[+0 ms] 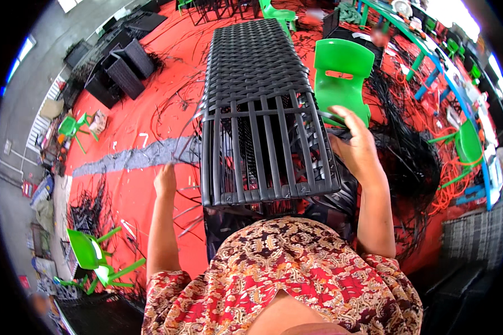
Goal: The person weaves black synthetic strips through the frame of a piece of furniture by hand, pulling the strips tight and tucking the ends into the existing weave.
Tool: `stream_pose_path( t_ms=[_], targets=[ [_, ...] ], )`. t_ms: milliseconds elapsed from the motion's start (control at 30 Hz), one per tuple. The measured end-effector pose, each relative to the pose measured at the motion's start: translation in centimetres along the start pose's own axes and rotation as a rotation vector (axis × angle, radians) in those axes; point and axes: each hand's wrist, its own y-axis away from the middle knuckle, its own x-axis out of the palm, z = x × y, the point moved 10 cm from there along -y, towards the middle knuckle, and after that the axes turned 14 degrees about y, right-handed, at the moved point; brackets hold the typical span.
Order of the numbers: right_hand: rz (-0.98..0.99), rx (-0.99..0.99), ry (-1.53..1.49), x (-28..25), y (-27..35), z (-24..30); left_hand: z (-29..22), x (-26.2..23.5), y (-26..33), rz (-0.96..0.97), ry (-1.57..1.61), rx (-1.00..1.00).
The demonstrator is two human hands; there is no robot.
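In front of me stands a long piece of black wicker furniture (257, 61), its far part tightly woven. At its near end, spaced flat bars (271, 151) run lengthwise, with one cross strip threaded through them near the weave. My left hand (165, 180), left of the piece, is closed; a thin dark strip (183, 139) rises from it toward the weave's left edge. My right hand (356, 146) is at the right side, fingers and thumb apart around the frame's edge. A dark strip end (331, 118) lies by its fingertips.
A green chair (343, 75) stands just beyond my right hand, and another green chair (98, 257) is at the left. Black strips (402, 151) lie heaped on the red floor covering (167, 195) at right. A long blue-edged table (447, 72) holds clutter.
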Motion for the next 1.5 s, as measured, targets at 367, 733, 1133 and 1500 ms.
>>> stream_pose_path(
  t_ms=[367, 733, 1133, 1500],
  targets=[
    [-0.016, -0.045, -0.087, 1.4, -2.0, -1.1, -14.7, -8.0, 0.4, -0.146, 0.804, 0.254],
    [0.157, 0.238, -0.128, 5.2, -2.4, -8.6, -18.2, -11.2, -2.4, -0.289, 0.377, 0.533],
    [0.156, -0.061, -0.495, 3.4, -8.6, 0.9, -2.3, -5.1, -4.9, -0.151, -0.132, 0.077],
    [0.344, -0.109, -0.621, 4.0, -7.5, 4.2, 6.0, 1.2, -4.9, 0.066, -0.239, -0.285]
  ],
)
